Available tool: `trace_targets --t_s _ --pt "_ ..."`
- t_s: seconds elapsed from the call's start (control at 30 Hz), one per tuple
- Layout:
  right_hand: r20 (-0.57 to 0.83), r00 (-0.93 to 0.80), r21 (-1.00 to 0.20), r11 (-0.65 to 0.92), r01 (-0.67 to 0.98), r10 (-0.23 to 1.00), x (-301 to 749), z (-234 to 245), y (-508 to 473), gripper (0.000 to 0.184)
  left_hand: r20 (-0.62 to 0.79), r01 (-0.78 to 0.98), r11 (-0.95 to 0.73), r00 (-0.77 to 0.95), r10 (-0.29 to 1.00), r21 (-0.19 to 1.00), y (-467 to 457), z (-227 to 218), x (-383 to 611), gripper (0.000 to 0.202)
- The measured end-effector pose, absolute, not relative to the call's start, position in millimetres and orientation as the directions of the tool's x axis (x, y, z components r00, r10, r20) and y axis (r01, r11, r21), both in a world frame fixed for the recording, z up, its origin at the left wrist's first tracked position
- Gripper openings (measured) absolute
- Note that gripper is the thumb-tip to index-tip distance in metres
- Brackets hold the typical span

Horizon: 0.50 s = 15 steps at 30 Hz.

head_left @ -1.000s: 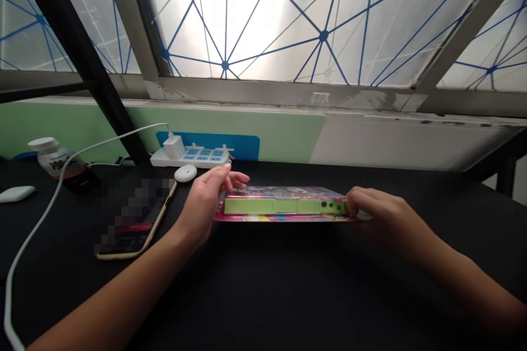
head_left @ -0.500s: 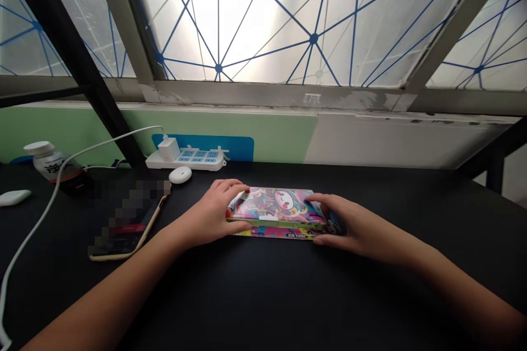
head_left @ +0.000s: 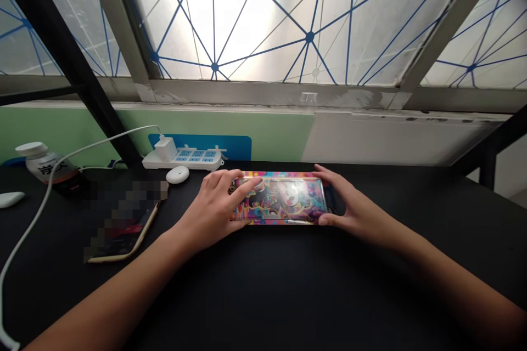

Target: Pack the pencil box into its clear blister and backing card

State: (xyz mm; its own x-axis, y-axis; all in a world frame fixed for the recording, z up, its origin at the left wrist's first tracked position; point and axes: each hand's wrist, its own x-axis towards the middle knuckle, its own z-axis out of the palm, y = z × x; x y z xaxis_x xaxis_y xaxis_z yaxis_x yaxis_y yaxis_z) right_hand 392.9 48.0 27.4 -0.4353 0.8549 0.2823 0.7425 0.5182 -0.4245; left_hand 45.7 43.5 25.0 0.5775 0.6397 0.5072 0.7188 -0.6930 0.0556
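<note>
A colourful cartoon-printed pencil box (head_left: 284, 197) lies on the black desk (head_left: 263, 290), its long side running left to right. Its shiny top panel faces up, inside a pink and yellow patterned border. My left hand (head_left: 220, 200) is closed round the left end, thumb at the near edge and index finger across the top. At the right end, my right hand (head_left: 356, 208) grips the box between the thumb at the near corner and fingers toward the far corner. The inside of the box is hidden.
To the left lie a phone (head_left: 123, 227), a round white case (head_left: 177, 175) and a bottle with a white lid (head_left: 47, 164). A white power strip (head_left: 185, 158) with a plugged-in charger stands by the wall. A white cable (head_left: 39, 214) curves along the left side.
The box's top panel has tilted flatter, so its front side with lettering no longer shows and the patterned far border does. Both hands stay at its ends. The view shifted slightly.
</note>
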Motion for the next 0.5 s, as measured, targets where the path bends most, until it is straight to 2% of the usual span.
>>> trace_targets --t_s 0.1,0.23,0.37,0.43,0.5 --pt "0.4 -0.418 -0.306 0.549 0.778 0.816 390 32 49 0.079 0.54 0.698 -0.716 0.602 0.588 0.003 41 25 47 0.08" --pt "0.501 -0.443 -0.154 0.58 0.8 0.744 390 38 44 0.082 0.608 0.686 -0.723 0.539 0.584 0.086 41 32 47 0.087" --pt "0.584 -0.494 0.007 0.604 0.797 0.645 389 43 35 0.078 0.65 0.751 -0.653 0.447 0.614 0.1 41 42 42 0.071" --pt "0.609 -0.539 0.097 0.62 0.778 0.582 386 43 32 0.068 0.623 0.769 -0.637 0.469 0.626 0.061 40 45 39 0.058" --pt "0.607 -0.604 0.204 0.634 0.746 0.516 381 43 28 0.05 0.584 0.778 -0.629 0.507 0.634 0.008 38 46 39 0.041"
